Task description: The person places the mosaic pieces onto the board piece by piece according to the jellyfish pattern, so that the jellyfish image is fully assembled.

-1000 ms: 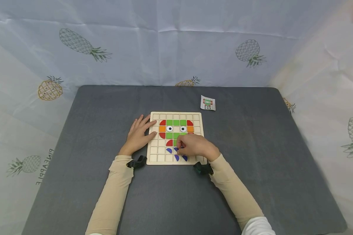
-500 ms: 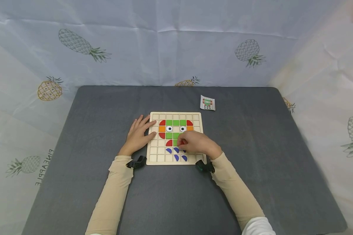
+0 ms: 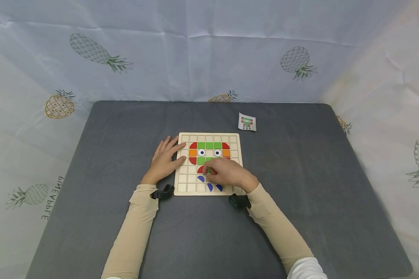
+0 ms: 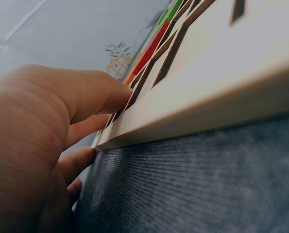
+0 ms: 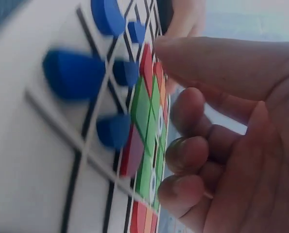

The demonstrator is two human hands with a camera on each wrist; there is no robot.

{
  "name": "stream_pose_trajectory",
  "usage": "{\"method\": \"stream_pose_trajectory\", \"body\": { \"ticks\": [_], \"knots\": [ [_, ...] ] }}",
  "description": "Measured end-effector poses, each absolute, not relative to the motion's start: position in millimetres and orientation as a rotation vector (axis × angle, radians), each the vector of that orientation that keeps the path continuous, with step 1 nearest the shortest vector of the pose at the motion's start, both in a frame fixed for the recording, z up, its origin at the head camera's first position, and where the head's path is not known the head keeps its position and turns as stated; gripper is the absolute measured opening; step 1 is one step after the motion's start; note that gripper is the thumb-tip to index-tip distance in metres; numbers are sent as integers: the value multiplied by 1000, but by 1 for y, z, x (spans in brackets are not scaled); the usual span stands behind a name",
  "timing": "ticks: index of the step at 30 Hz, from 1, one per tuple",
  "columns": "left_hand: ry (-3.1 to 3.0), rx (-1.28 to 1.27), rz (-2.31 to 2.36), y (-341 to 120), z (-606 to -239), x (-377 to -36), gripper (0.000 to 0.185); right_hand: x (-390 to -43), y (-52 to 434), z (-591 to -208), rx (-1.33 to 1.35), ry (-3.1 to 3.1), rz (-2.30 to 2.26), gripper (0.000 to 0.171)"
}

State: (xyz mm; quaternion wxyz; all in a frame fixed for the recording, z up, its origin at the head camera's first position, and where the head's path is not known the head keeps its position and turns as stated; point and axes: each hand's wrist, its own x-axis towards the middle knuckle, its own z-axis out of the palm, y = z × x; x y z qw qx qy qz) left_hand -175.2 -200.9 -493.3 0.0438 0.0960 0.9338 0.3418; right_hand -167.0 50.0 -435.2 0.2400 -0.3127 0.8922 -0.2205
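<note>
A pale wooden grid board (image 3: 183, 180) lies on the grey table, bearing red, green and orange tiles, two eye discs and several blue half-round pieces (image 5: 74, 73). My left hand (image 3: 162, 162) rests spread at the board's left edge; its thumb and index tip touch the rim. Over the lower middle hovers my right hand (image 3: 230, 172), thumb and index finger apart beside the left red quarter tile (image 5: 145, 65). Its other fingers are bent, and I see nothing held. Whether a fingertip touches that tile is unclear. The right hand covers some tiles in the head view.
A small picture card (image 3: 247, 122) with a similar coloured figure lies behind the board to the right. Around the board is dark grey tabletop (image 3: 300, 174). A pineapple-print cloth (image 3: 209, 58) hangs behind the table.
My right hand lifted slightly rightward and away, then came back further left, now near the left red tile and covering blue pieces. My left hand and the board have stayed put.
</note>
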Motion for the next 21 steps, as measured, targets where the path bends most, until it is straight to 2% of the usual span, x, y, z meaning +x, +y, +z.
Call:
{"method": "stream_pose_trajectory", "body": {
  "ticks": [4, 8, 15, 21],
  "knots": [
    [2862, 292, 1034, -201, -493, -175, 55, -163, 42, -438, -964, 2443, -605, 17],
    [2861, 291, 1037, -202, -493, -175, 55, -161, 37, -443, -993, 2476, -562, 15],
    [2858, 294, 1047, -202, -494, -175, 55, -162, 38, -442, -943, 2472, -589, 17],
    [2865, 310, 1048, -202, -495, -175, 55, -173, 68, -419, -838, 2490, -744, 20]
  ]
}}
